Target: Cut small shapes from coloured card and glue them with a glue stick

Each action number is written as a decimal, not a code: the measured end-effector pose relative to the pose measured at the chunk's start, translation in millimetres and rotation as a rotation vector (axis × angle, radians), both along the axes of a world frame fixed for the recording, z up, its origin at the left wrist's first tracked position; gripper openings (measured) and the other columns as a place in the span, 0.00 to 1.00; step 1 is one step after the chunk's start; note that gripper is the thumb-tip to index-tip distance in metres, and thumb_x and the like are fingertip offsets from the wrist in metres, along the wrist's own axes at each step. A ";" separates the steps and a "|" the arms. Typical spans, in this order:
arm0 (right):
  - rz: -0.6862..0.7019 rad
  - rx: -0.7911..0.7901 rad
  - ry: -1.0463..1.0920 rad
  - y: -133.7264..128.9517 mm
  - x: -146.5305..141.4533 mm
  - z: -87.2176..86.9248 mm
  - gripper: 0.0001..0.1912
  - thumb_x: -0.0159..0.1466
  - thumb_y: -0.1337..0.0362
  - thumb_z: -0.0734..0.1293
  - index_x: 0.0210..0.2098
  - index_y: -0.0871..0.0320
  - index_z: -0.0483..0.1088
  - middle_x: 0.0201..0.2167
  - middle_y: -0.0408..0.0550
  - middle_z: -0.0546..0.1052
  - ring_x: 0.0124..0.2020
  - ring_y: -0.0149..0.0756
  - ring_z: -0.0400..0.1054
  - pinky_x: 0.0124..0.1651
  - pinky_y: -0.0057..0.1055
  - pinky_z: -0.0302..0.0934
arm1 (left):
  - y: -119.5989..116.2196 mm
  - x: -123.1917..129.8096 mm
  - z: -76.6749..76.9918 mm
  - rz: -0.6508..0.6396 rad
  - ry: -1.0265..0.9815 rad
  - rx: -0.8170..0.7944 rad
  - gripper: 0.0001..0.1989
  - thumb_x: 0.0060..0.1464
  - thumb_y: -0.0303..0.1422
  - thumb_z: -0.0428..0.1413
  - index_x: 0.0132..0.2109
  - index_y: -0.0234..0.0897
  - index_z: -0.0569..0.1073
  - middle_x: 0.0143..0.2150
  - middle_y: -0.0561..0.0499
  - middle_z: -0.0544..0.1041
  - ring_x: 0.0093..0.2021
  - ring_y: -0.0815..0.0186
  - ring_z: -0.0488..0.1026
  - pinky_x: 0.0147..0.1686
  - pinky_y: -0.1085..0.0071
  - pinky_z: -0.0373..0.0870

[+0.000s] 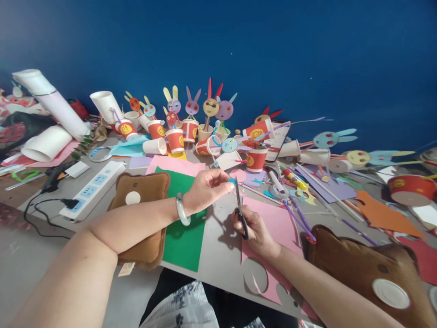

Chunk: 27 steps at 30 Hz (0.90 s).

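Note:
My left hand (210, 189) pinches a small piece of blue paper (232, 181) between thumb and fingertips. A pale bangle (183, 210) circles that wrist. In my right hand (256, 229) is a pair of black-handled scissors (239, 205), fingers closed around the handles. The blades point up, right beside the blue paper; whether they touch it I cannot tell. Beneath the hands lie a green sheet (186, 232) on the left and a cut-out pink sheet (273, 228) on the right.
Rabbit-faced paper cups (175, 140) stand and lie along the blue wall. A brown plush cushion (139, 200) sits at left, another brown cushion (362, 278) at lower right. A power strip (94, 190) with cords lies left. Orange paper (385, 214) and paper scraps cover the right side.

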State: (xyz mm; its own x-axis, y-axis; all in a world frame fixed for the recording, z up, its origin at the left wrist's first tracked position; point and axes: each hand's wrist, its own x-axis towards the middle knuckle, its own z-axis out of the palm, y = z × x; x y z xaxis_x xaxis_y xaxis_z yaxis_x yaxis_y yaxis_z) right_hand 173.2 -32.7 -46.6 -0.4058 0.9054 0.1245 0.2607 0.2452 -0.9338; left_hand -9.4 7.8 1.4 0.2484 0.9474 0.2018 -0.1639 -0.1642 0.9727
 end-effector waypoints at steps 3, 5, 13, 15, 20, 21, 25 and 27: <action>0.004 -0.006 -0.002 -0.1 0.4 -0.6 0.31 0.57 0.35 0.62 0.20 0.58 0.64 0.17 0.43 0.66 0.20 0.30 0.58 0.23 0.31 0.55 | 0.2 0.1 0.1 0.005 -0.009 0.005 0.08 0.49 0.33 0.60 0.30 0.32 0.71 0.27 0.51 0.75 0.29 0.72 0.71 0.30 0.75 0.67; -0.003 0.002 -0.003 -0.1 0.7 -0.8 0.30 0.57 0.35 0.63 0.20 0.58 0.65 0.17 0.43 0.66 0.20 0.30 0.58 0.23 0.31 0.56 | 0.3 0.0 0.2 0.014 -0.010 0.005 0.08 0.49 0.33 0.60 0.29 0.32 0.71 0.27 0.51 0.75 0.28 0.72 0.71 0.30 0.75 0.67; -0.002 0.002 -0.008 -0.3 1.0 0.2 0.30 0.57 0.35 0.63 0.20 0.58 0.65 0.18 0.44 0.66 0.21 0.31 0.59 0.24 0.32 0.56 | 0.2 -0.5 0.8 0.014 0.004 0.001 0.09 0.49 0.34 0.60 0.29 0.32 0.70 0.26 0.52 0.74 0.27 0.72 0.69 0.29 0.75 0.66; 0.009 0.000 -0.005 -0.4 1.2 0.9 0.30 0.57 0.35 0.63 0.20 0.58 0.64 0.18 0.44 0.66 0.21 0.31 0.59 0.24 0.32 0.55 | 0.5 -0.3 0.2 0.002 0.014 -0.006 0.08 0.49 0.33 0.60 0.29 0.32 0.71 0.26 0.52 0.74 0.27 0.73 0.69 0.28 0.75 0.65; 0.038 -0.020 0.021 0.2 0.9 0.8 0.29 0.58 0.36 0.63 0.21 0.57 0.64 0.17 0.43 0.66 0.21 0.31 0.58 0.24 0.31 0.53 | 1.2 -0.3 -1.6 -0.003 0.043 -0.005 0.07 0.48 0.32 0.60 0.29 0.32 0.70 0.25 0.53 0.72 0.26 0.73 0.67 0.28 0.75 0.64; 0.040 -0.021 0.023 0.5 0.8 0.4 0.29 0.58 0.36 0.63 0.21 0.57 0.64 0.17 0.43 0.66 0.20 0.31 0.58 0.24 0.31 0.53 | 1.3 -0.4 -1.7 -0.004 0.047 -0.005 0.07 0.49 0.32 0.59 0.29 0.32 0.70 0.25 0.53 0.72 0.26 0.73 0.67 0.28 0.76 0.64; 0.031 -0.013 0.016 0.9 0.7 -0.5 0.29 0.58 0.36 0.63 0.21 0.57 0.63 0.17 0.43 0.65 0.20 0.30 0.58 0.23 0.31 0.53 | 1.2 -0.8 -1.3 -0.004 0.050 -0.008 0.07 0.49 0.31 0.59 0.29 0.32 0.70 0.26 0.53 0.72 0.26 0.74 0.67 0.27 0.76 0.64; 0.026 -0.006 0.011 0.6 0.7 -0.1 0.30 0.58 0.36 0.62 0.21 0.57 0.64 0.17 0.43 0.65 0.20 0.30 0.58 0.24 0.31 0.54 | 1.1 -1.1 -0.9 -0.001 0.047 -0.007 0.07 0.49 0.32 0.59 0.29 0.32 0.70 0.26 0.53 0.72 0.26 0.74 0.68 0.28 0.76 0.64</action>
